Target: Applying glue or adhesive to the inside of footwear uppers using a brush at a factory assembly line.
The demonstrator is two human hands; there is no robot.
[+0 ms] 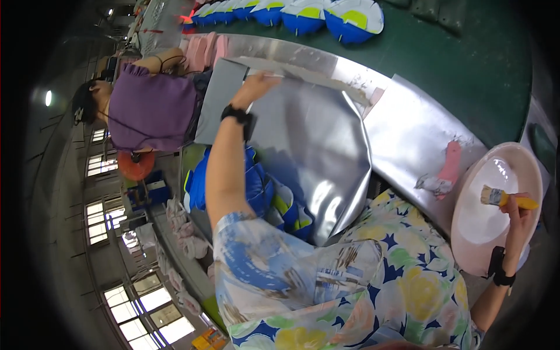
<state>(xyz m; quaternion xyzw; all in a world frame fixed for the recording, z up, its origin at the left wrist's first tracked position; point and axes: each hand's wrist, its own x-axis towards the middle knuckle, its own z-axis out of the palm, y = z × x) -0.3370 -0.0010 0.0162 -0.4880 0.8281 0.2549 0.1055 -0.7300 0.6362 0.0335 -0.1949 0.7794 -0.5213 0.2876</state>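
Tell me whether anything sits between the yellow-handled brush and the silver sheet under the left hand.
The yellow-handled brush, in the right hand, is over the pink basin. Only bare metal tabletop lies between it and the silver sheet.

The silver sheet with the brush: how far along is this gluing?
Early, seemingly. Done: finished blue-yellow pieces lie stacked ahead. In hand: the right hand holds a brush over the pink basin; the left hand steadies the silver sheet. Left: the sheet shows no glue yet.

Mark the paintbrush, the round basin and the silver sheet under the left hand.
paintbrush [494, 196], head view, on the bristle end beside the right hand [519, 214].
round basin [475, 224], head view, on its bare white inside.
silver sheet [315, 146], head view, on its middle, below the left hand [256, 87].
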